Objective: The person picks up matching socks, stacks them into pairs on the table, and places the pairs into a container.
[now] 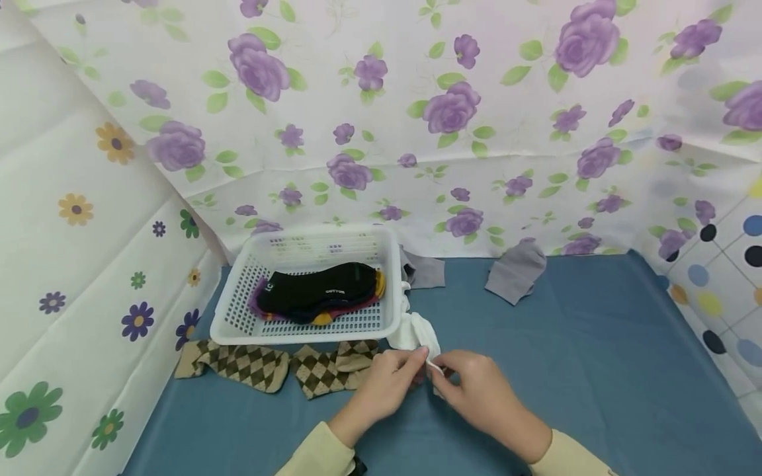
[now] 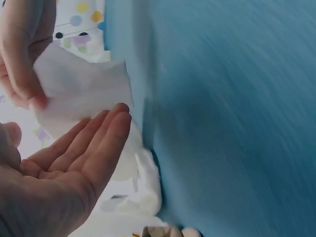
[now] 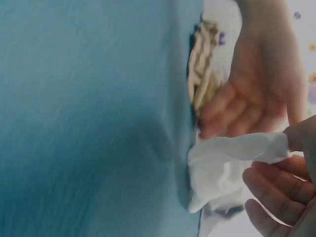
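In the head view, a white sock [image 1: 425, 330] stretches from the basket's front right corner to both hands. My right hand [image 1: 485, 390] pinches its near end between thumb and fingers; the right wrist view shows the same white sock [image 3: 222, 170] hanging from that pinch. My left hand [image 1: 383, 383] is close on the other side of the sock. The left wrist view shows the left hand [image 2: 74, 173] with fingers extended against the white cloth and thumb apart. More white sock fabric [image 1: 403, 336] lies beside the held one.
A white plastic basket [image 1: 223, 311] holds a black sock [image 1: 321, 289] on top of coloured ones. Brown argyle socks [image 1: 247, 367] lie before it on the blue table cover [image 1: 595, 370]. Grey socks [image 1: 518, 271] lie toward the back, one partly behind the basket. Floral sheets [image 1: 381, 132] enclose the table.
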Action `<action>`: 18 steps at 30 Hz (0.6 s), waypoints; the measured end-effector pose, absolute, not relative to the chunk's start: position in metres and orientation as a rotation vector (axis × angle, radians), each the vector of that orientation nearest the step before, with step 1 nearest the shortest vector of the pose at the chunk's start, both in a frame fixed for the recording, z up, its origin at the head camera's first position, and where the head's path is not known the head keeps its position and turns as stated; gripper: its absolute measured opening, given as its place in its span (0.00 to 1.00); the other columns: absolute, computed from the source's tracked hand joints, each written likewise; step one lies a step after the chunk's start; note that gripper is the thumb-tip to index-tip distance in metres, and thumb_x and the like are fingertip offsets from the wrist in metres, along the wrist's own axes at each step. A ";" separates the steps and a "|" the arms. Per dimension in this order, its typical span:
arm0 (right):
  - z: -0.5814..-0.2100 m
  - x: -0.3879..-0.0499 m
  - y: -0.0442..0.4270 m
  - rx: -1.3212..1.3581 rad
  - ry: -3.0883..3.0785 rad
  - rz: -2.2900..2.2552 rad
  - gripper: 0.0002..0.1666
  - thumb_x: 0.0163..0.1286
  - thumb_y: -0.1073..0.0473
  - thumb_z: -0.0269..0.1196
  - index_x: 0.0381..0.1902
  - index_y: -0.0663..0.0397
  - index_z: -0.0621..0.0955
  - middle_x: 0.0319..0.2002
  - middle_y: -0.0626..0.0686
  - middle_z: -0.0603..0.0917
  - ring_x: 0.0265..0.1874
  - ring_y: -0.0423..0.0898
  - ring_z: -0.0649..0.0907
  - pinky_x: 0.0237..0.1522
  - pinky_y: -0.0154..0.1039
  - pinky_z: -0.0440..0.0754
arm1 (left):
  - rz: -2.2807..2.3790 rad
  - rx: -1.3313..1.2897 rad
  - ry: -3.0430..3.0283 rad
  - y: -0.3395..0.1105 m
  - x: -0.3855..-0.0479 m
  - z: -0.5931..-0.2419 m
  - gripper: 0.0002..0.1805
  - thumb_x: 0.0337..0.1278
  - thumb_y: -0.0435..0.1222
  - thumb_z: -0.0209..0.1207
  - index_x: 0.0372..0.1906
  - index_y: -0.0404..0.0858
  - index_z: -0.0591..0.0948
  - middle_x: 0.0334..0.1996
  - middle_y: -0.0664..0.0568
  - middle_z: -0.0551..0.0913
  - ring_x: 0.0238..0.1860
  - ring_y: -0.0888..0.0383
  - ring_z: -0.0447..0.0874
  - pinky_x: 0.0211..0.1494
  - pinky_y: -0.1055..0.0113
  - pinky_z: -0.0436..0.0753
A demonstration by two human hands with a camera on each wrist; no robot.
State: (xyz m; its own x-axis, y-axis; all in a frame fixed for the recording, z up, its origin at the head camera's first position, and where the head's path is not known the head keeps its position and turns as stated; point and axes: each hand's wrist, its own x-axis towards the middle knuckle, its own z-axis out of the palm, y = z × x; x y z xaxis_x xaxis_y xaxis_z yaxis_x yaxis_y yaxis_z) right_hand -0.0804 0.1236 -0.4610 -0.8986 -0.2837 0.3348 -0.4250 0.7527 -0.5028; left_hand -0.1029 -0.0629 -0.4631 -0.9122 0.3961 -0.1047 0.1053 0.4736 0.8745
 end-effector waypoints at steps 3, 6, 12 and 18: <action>-0.461 -0.078 0.120 0.733 -2.662 0.984 0.04 0.64 0.49 0.63 0.36 0.32 0.83 0.34 0.32 0.82 0.35 0.31 0.81 0.36 0.30 0.79 | 1.498 0.401 2.383 -0.060 -0.105 -0.461 0.27 0.65 0.60 0.42 0.26 0.47 0.81 0.20 0.54 0.82 0.23 0.55 0.81 0.26 0.69 0.77; -0.462 -0.081 0.120 0.954 -2.673 1.064 0.09 0.66 0.46 0.60 0.44 0.28 0.80 0.42 0.31 0.81 0.46 0.33 0.79 0.46 0.36 0.79 | 1.499 0.418 2.441 -0.059 -0.108 -0.461 0.23 0.68 0.52 0.47 0.19 0.44 0.73 0.12 0.57 0.70 0.13 0.61 0.67 0.18 0.71 0.68; -0.459 -0.088 0.131 1.019 -2.555 1.133 0.11 0.63 0.53 0.64 0.45 0.36 0.82 0.45 0.36 0.81 0.49 0.35 0.79 0.48 0.36 0.79 | 1.489 0.472 2.522 -0.063 -0.110 -0.458 0.21 0.67 0.39 0.51 0.17 0.40 0.63 0.12 0.56 0.55 0.12 0.65 0.54 0.17 0.73 0.60; -0.446 -0.096 0.139 0.832 -2.614 1.020 0.37 0.54 0.49 0.71 0.62 0.31 0.70 0.60 0.38 0.74 0.61 0.39 0.72 0.57 0.44 0.75 | 1.331 0.561 2.559 -0.069 -0.106 -0.442 0.16 0.67 0.47 0.50 0.44 0.40 0.80 0.36 0.49 0.83 0.34 0.59 0.82 0.37 0.66 0.80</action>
